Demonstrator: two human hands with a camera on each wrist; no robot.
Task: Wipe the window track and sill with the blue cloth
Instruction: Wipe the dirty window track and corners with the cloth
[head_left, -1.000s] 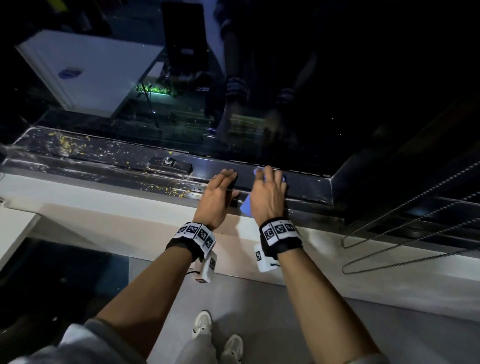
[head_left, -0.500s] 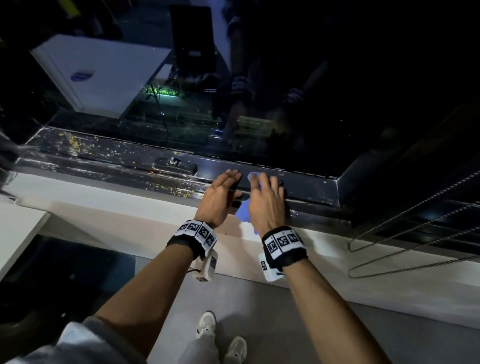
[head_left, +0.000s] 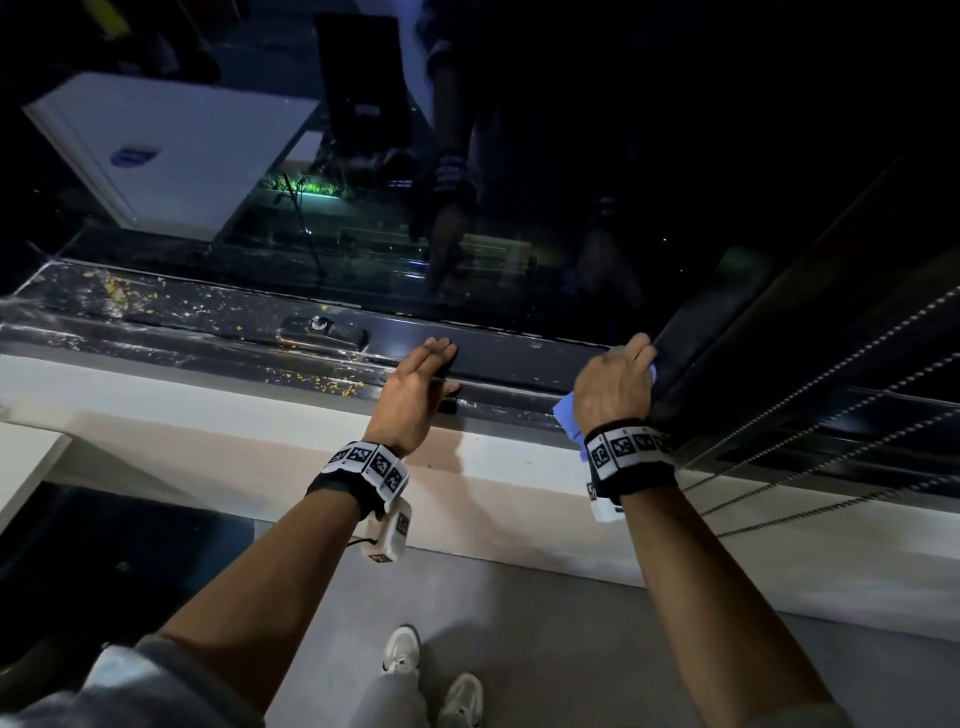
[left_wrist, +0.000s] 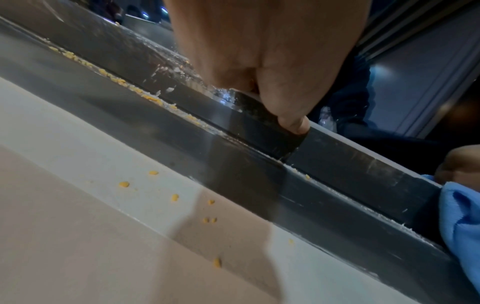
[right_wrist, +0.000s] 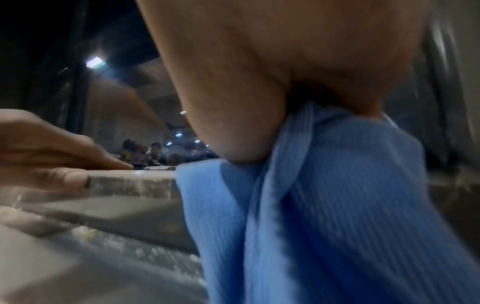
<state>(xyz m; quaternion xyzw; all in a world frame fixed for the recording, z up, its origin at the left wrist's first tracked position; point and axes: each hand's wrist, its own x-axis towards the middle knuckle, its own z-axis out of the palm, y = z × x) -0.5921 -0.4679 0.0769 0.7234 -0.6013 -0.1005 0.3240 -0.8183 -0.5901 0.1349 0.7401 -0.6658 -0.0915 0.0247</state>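
The dark window track (head_left: 208, 353) runs left to right above the pale sill (head_left: 234, 415). Yellow crumbs (head_left: 332, 384) litter the track's left half, and a few crumbs (left_wrist: 124, 184) lie on the sill. My left hand (head_left: 441, 364) rests on the rail mid-track with straight fingers; in the left wrist view its thumb (left_wrist: 293, 123) presses the rail's front face. My right hand (head_left: 618, 384) grips the blue cloth (head_left: 569, 421) at the track's right end, against the corner of the frame. The bunched cloth (right_wrist: 337, 205) hangs from under the palm (right_wrist: 259, 61). Its edge (left_wrist: 459, 222) shows at the right of the left wrist view.
A dark latch (head_left: 324, 330) sits on the sash left of my left hand. Beaded blind cords (head_left: 831, 405) hang across the right side, close to my right wrist. A white desk edge (head_left: 21, 467) stands at the lower left. My shoes (head_left: 400, 649) are on the grey floor below.
My right hand has slid the blue cloth to the right along the track, from beside the left hand to the frame corner. The left hand has stayed on the rail.
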